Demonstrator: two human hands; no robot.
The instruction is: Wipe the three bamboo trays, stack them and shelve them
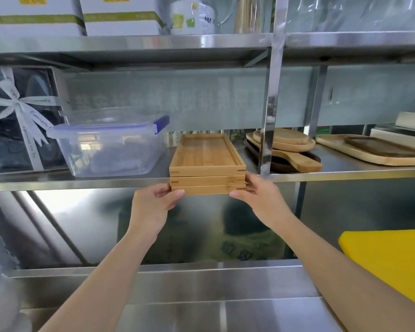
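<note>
Steel shelf [130, 182] across the whole middle of the frame, another level above with boxes at upper left. Steel table [201, 283] along the bottom, yellow board [388, 257] at lower right. On the shelf at left, a clear lidded container [110, 144]; right of centre, past the upright post, a pile of wooden boards [285, 149].

Dead centre: stack of three bamboo trays [207, 164], edges lined up, far end over the shelf between the container and the post, near end overhanging the front lip. Cannot tell whether resting on the steel yet or held just above it.

Left hand [153, 202] grasping the near left corner of the stack, thumb on the bottom tray's front edge. Right hand [256, 192] gripping the near right corner the same way.

Stacking clearly done. Wiping presumably done too, though no cloth in view to confirm. Shelving under way, nearly there by the look of it: a push to the back, both hands off, and finished.
</note>
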